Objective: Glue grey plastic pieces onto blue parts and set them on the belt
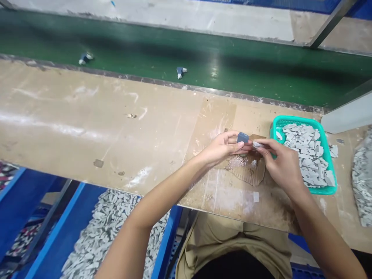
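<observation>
A small dark blue-grey plastic block (243, 137) sits pinched between the thumb and fingers of my left hand (225, 145). Just to its right, my right hand (280, 161) grips a small light grey plastic piece (257, 144) in its fingertips. The two parts are close together, with a narrow gap between them. Beside my right hand stands a green plastic basket (333, 170), filled with many similar grey pieces (309, 151). Under both hands lies a torn scrap of brown cardboard (250, 172) on the worktable.
Beyond the cardboard-covered worktable (116, 116) runs a green conveyor belt (130, 50) carrying two blue-and-grey assemblies (179, 72). A blue bin (72, 217) of grey pieces is below the table's front edge at left. A clear bag of grey parts (363, 182) lies at far right.
</observation>
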Tool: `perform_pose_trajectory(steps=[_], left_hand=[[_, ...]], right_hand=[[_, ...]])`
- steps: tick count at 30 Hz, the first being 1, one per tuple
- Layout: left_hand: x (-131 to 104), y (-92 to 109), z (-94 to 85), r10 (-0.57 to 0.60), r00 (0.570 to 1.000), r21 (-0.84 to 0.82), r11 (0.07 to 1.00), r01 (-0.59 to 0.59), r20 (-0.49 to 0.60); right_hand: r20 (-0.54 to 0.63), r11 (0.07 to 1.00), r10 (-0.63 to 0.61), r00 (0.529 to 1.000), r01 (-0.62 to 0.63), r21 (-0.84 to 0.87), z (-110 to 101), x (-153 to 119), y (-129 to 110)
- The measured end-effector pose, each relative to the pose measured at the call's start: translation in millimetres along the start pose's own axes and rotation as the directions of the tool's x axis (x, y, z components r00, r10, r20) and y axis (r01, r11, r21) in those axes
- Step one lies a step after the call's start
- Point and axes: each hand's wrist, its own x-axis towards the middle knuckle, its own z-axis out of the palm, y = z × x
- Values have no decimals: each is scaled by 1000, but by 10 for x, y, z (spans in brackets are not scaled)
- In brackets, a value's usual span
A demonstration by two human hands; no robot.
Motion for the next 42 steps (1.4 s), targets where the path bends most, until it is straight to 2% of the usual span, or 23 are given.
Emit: perform_pose_trajectory(steps=[5,9,13,16,19,22,27,33,36,38,40,42], left_hand=[[-8,-2,28,-15,1000,-42,999,15,-1],[3,50,4,88,994,0,996,-88,-68],[51,113,-74,209,960,164,970,-179,-188],[80,153,-137,280,923,286,937,-202,-266],[81,186,-164,314,901,304,926,-222,-300],[64,214,-155,318,902,284,929,-235,-291],[16,257,-99,286,921,335,923,-190,-267],[-16,261,-66,311,933,358,904,-233,-181],[2,244,-95,337,928,408,879,-249,-159],[19,237,-117,368,915,447,855,-263,-164],[33,231,-128,391,902,462,844,-271,-185],[41,220,-127,398,892,444,853,-273,-216]], right_hand=[[19,998,8,1000,-7,-57,-25,-23,21],[-15,980,-119,993,115,-161,-5,-22,-15],[23,932,-246,969,243,-270,36,-34,-57],[51,915,-274,960,277,-292,44,-52,-67],[104,903,-292,951,310,-297,38,-62,-68],[150,886,-305,940,338,-318,38,-54,-78],[182,857,-329,926,374,-355,48,-22,-116],[195,847,-341,920,390,-361,52,-32,-136],[114,865,-335,935,353,-357,41,-40,-135],[55,868,-368,928,364,-338,33,-39,-132],[63,867,-383,922,382,-321,26,-37,-134],[79,881,-343,936,350,-319,18,-36,-142]])
